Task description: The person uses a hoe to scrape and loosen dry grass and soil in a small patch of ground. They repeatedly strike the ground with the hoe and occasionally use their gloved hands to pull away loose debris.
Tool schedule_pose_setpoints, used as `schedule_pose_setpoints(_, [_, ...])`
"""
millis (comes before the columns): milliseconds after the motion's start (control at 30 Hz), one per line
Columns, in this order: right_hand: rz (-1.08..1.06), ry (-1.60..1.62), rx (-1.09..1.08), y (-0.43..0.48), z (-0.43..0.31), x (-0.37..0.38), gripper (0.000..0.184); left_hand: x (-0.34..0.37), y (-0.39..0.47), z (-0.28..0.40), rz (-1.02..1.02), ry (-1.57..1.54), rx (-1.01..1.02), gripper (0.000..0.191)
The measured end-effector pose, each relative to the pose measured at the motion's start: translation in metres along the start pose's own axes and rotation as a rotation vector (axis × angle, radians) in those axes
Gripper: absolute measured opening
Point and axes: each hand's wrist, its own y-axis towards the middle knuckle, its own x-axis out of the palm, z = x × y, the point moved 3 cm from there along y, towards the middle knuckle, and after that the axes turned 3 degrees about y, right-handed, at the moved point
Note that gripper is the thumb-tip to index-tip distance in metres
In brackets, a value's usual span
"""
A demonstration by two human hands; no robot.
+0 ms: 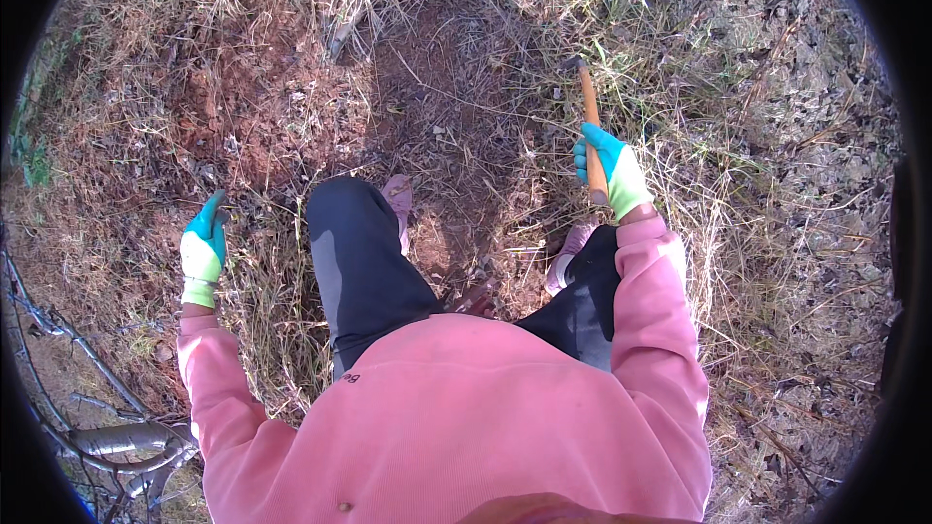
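Observation:
My right hand point(610, 166), in a teal and yellow-green work glove, is closed around the lower part of a wooden handle point(589, 98). A small dark metal head point(574, 62) sits at its far end among the grass; the kind of tool cannot be told for sure. My left hand point(206, 236), gloved the same way, hangs to the left of my knee above dry grass. Its fingers point forward, close together, with the thumb side partly hidden; whether it holds anything is not clear.
Dry grass point(699, 196) and reddish soil point(211, 116) cover the ground. Bare branches point(116, 438) lie at the lower left. My pink shoes point(398, 205) are planted apart. A stub of wood point(342, 36) lies ahead in the grass. Something dark stands at the far right rim.

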Motion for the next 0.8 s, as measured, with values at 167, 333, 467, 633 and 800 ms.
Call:
schedule_pose_setpoints(167, [0.019, 0.020, 0.009, 0.002, -0.004, 0.000, 0.037, 0.016, 0.012, 0.030, -0.061, -0.162, 0.093, 0.041])
schedule_pose_setpoints(333, [0.025, 0.015, 0.046, -0.002, -0.002, -0.005, 0.038, 0.029, 0.019, 0.071, -0.065, -0.136, 0.045, 0.039])
schedule_pose_setpoints(467, [0.033, 0.044, 0.046, -0.009, -0.001, -0.006, 0.035, 0.032, 0.028, 0.096, -0.038, 0.091, -0.021, 0.026])
schedule_pose_setpoints(633, [0.012, 0.082, 0.039, -0.016, -0.002, -0.015, 0.032, 0.030, 0.034, 0.107, 0.010, 0.144, -0.011, 0.025])
schedule_pose_setpoints(800, [-0.072, 0.256, -0.017, -0.015, 0.001, -0.025, 0.033, 0.031, 0.036, 0.112, 0.069, 0.007, 0.030, 0.021])
